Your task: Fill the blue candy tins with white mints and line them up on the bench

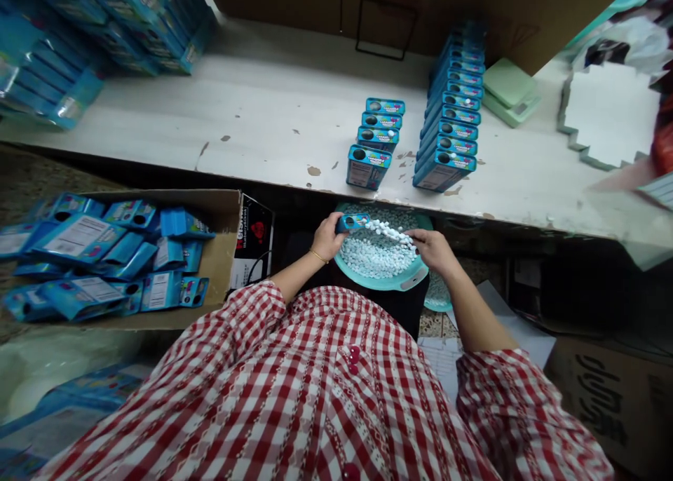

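Blue mint tin (353,222) gripped in the left hand (327,237), lying sideways over a teal basin (371,282), long axis aimed at the right hand (431,249); white mints (388,232) bridge the gap, can't tell if that hand's gripping them

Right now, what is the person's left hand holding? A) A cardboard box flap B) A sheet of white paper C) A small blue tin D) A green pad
C. The left hand holds the small blue tin above a teal basin.
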Tool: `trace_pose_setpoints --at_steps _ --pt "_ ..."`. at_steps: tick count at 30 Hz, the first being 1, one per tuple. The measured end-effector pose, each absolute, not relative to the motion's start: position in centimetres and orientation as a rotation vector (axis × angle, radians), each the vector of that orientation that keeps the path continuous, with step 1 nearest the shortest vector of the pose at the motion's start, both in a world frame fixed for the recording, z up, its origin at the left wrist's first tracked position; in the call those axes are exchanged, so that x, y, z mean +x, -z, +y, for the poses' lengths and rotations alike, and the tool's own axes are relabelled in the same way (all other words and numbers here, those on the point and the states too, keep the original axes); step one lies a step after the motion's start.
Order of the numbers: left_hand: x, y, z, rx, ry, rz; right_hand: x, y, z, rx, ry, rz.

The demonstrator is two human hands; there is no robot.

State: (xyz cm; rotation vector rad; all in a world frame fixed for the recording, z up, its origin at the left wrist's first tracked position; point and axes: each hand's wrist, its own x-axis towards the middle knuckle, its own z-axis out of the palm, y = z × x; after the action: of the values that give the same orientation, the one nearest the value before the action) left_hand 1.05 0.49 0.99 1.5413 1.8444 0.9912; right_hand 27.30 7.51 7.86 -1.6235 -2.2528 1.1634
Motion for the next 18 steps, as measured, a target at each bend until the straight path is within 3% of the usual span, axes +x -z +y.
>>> trace_pose_setpoints --at_steps 9,14,18 --pt "3.2 -1.5 0.6 1.781 -0.81 1.8 20.6 -16.2 6.4 -1.83 -0.417 -3.028" --pt "3.1 -1.4 0.5 1.743 -0.817 1.808 19.6 -18.0 5.7 -1.765 -0.29 -3.124" --pt "2.0 -1.2 0.0 1.64 -0.895 1.829 23.5 -16.1 6.1 -1.877 -0.265 -3.024"
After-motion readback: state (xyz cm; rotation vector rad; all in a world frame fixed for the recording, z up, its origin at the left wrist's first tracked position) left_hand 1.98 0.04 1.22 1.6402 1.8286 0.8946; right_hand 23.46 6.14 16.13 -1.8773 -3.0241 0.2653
